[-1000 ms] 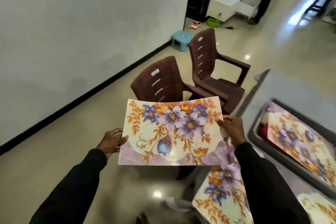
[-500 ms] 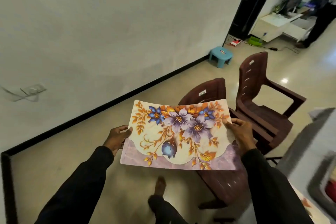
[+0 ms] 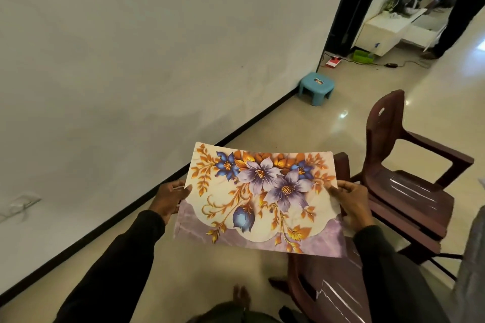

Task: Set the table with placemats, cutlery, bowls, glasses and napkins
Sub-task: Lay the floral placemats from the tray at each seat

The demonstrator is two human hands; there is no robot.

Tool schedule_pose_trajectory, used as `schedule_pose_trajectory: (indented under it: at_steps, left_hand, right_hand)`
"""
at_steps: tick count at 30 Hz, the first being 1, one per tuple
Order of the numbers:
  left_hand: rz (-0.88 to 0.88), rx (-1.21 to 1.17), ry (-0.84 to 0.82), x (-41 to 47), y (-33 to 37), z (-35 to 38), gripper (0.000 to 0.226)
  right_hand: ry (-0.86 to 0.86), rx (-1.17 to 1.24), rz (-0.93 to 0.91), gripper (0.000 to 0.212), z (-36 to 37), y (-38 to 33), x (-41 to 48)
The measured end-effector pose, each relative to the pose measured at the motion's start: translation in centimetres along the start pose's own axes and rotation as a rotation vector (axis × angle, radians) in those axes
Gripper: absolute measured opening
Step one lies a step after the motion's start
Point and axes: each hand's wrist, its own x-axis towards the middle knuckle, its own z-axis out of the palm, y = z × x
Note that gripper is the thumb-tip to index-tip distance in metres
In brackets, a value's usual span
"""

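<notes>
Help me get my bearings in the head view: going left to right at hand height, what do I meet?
left hand → floral placemat, held by both hands at its side edges → right hand → brown chair

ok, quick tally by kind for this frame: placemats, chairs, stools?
Placemat: 1
Chairs: 2, far chair and near chair
Stool: 1
Total: 4
</notes>
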Motion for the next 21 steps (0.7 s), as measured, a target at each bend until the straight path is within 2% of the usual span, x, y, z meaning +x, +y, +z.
schedule_pose_trajectory:
  at_steps: [4, 8, 12, 21]
  left_hand:
    - [0.009, 0.039, -0.043, 6.9, 3.8, 0.0, 0.020]
    - [-0.003, 0.044, -0.108, 14.6, 7.6, 1.0, 0.009]
    - [0.011, 0.054, -0.233, 24.0, 11.7, 2.2, 0.018]
    - [0.038, 0.224, -0.449, 37.4, 23.0, 7.9, 0.018]
  right_hand:
    - [0.049, 0.016, 0.027, 0.023, 2.4, -2.0, 4.0]
    - [0.134, 0.027, 0.034, 0.018, 4.3, -4.2, 8.3]
    - [0.229, 0.043, 0.029, 0.023, 5.8, -5.4, 12.8]
    - [0.468, 0.152, 0.048, 0.021, 8.3, -9.4, 18.1]
